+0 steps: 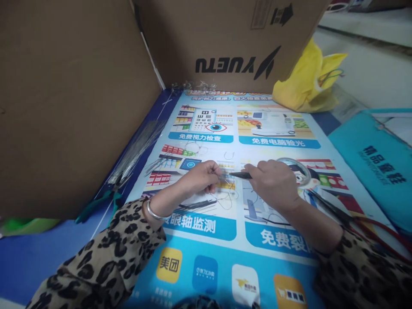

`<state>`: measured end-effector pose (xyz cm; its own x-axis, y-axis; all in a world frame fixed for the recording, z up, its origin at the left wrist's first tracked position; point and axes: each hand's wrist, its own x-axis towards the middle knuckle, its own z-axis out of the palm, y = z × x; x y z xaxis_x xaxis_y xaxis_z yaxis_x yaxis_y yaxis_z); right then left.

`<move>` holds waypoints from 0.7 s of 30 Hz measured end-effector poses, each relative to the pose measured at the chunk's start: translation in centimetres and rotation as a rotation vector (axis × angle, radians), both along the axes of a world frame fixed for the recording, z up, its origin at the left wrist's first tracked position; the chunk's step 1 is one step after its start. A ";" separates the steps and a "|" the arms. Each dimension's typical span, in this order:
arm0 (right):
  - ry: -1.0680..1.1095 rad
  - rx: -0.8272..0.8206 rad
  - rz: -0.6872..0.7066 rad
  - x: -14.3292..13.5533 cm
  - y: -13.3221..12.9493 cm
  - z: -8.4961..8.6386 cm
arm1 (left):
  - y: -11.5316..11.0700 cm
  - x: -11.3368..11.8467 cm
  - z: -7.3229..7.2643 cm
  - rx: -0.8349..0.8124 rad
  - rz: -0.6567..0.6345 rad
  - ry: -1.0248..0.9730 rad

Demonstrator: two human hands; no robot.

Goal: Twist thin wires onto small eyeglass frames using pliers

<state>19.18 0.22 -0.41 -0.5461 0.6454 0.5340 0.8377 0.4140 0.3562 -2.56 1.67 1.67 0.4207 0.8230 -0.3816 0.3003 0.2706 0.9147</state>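
My left hand (202,177) is pinched closed on thin wire (224,182), whose fine loops hang just right of the fingertips, over the printed poster (206,240). From the right, my right hand (273,182) is wrapped round a dark, pointed tool (240,175). The tool's tip points left and reaches the wire by my left fingertips; whether it grips the wire is too small to tell. Several dark wire pieces (198,206) lie on the poster below my left hand. A clear round ring (298,171), like a tape roll, lies behind my right hand.
Cardboard panels (225,43) stand behind and at the left. Green-handled pliers (106,199) and a bundle of thin wires (137,148) lie left. Red-handled scissors (360,223), a turquoise bag (373,159) and a yellow bag (302,86) are right. Tangled wire (199,87) lies at the back.
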 end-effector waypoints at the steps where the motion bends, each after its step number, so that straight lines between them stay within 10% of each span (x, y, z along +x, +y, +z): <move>1: -0.001 0.013 0.006 0.0 0.0 0.1 | 0.0 0.0 0.0 -0.004 0.000 0.005; 21: -0.057 0.230 0.070 -0.3 0.4 0.6 | 0.1 -0.1 -0.5 -0.053 -0.008 -0.066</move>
